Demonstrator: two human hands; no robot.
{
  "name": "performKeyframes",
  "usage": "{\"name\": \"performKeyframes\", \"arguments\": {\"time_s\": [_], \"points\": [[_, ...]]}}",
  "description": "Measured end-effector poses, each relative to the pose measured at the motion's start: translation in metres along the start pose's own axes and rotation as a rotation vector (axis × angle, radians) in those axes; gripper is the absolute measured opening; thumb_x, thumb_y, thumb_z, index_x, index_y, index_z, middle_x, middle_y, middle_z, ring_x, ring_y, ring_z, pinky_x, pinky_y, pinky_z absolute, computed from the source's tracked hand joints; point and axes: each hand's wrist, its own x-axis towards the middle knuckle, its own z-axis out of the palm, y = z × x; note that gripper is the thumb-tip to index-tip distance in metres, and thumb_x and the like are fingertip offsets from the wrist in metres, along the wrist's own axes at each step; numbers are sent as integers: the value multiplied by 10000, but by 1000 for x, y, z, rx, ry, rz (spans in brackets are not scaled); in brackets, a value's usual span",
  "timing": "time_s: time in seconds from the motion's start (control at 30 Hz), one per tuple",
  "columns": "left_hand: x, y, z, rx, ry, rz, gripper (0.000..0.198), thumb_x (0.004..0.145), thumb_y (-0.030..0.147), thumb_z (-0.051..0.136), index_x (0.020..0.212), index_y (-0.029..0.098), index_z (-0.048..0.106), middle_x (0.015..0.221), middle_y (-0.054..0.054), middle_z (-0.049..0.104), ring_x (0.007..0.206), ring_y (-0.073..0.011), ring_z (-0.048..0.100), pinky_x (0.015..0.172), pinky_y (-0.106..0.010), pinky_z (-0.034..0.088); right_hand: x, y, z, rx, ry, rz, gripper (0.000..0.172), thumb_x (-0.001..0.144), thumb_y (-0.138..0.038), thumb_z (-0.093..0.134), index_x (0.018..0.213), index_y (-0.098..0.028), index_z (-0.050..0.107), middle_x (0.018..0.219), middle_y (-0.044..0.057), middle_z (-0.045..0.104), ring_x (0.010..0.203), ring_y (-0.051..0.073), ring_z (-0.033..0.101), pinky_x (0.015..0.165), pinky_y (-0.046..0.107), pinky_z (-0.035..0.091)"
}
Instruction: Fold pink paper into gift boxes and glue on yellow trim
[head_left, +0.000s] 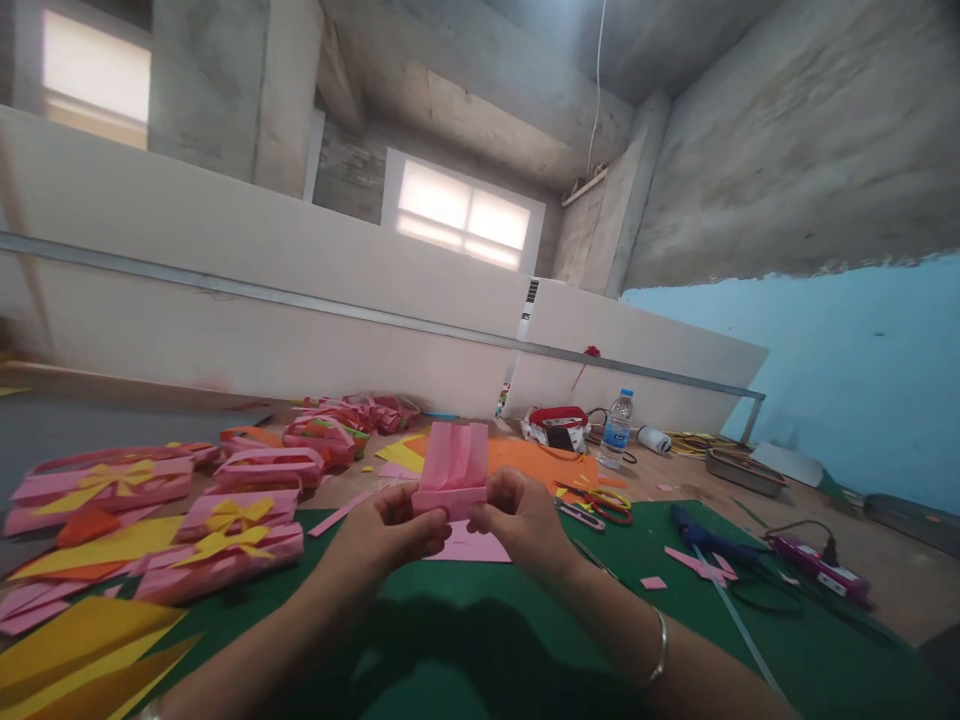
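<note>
Between my two hands is a folded pink paper piece [454, 462], upright, with a band across its lower edge. My left hand [401, 528] pinches its lower left corner, thumb in front. On the other side, my right hand [521, 515] pinches the lower right corner. Below it a flat pink paper sheet [472, 545] lies on the green mat [420, 650]. To the left sit several pink paper bags, one with a yellow bow [236, 515]. Scissors [604, 500] and a pink utility knife [579, 514] lie just right of my right hand.
Orange sheets [540, 462] lie behind my hands, yellow paper [90, 650] at the front left. A blue glue gun [712, 535] and a purple power strip [817, 568] with its cord are at the right. A water bottle [617, 430] stands near the white partition [420, 360].
</note>
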Motion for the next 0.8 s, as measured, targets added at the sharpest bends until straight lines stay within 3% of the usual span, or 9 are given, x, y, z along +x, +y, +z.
{"name": "performKeyframes", "arguments": {"time_s": [0.2, 0.37, 0.6, 0.7, 0.8], "points": [[2, -4, -2, 124, 88, -6, 226, 499, 272, 793, 632, 158, 650, 506, 31, 629, 515, -103, 590, 537, -202, 479, 3, 1, 6, 109, 76, 49, 252, 565, -71, 629, 657, -185, 424, 493, -54, 593, 467, 114, 583, 468, 207, 442], [-1, 1, -1, 190, 98, -23, 201, 503, 262, 780, 628, 173, 651, 532, 19, 640, 549, -140, 626, 560, -238, 492, 5, -4, 5, 76, 104, 101, 323, 526, -55, 642, 742, -184, 438, 452, -77, 580, 425, 131, 589, 410, 188, 409], [-3, 10, -4, 263, 22, -40, 343, 526, 468, 757, 698, 174, 714, 632, -30, 702, 651, -193, 666, 641, -285, 522, 6, 4, -6, 97, -19, 164, 389, 515, -142, 717, 846, -144, 513, 475, -31, 623, 426, 131, 579, 457, 221, 428], [-1, 7, -6, 282, 12, -39, 363, 481, 489, 774, 639, 169, 711, 577, -11, 672, 609, -170, 643, 589, -247, 502, 7, 8, -7, 94, -178, 197, 327, 509, -193, 735, 789, -126, 579, 531, -2, 637, 478, 129, 591, 493, 229, 438], [2, 2, -7, 294, -15, -49, 370, 478, 507, 770, 587, 161, 694, 525, -1, 640, 564, -153, 613, 564, -238, 484, 6, 7, -6, 71, -210, 179, 211, 590, -276, 692, 721, -124, 626, 575, 2, 623, 509, 111, 590, 480, 200, 417]]}}
